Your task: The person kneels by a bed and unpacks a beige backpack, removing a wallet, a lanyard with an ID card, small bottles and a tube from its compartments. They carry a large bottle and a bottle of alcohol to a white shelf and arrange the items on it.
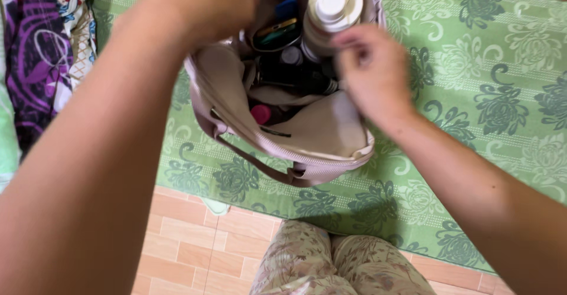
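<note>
A person looks down at a pale pink bag [319,135] that sits open on a bed with a green flowered sheet [484,94]. The bag is in the middle of the view, near the edge of the bed that is closest to the person. The left hand [204,2] is at the far left side of the bag's mouth, curled over the rim there. Its fingers are bent in and hidden from view, so it is not clear if they pinch anything. The right hand [372,73] is at the right side of the bag's opening, just beside a big white bottle [331,14] with a round white cap. Its fingers [348,38] are curled close together, and the tips touch the side of the bottle or the bag's edge; it is hard to tell which one. The white bottle stands up in the far right part of the bag. Inside the bag there are also dark tubes and small bottles [295,73], a small thing with a pink cap [261,113] near the left side, and a blue and green thing [280,26] at the far side. A thin brown strap [254,165] hangs from the near side of the bag over the sheet. To the far left lies a purple patterned cloth [35,53]. Below the bed is an orange tiled floor [189,236], and the person's knees in flowered trousers [336,265] show at the near edge.
</note>
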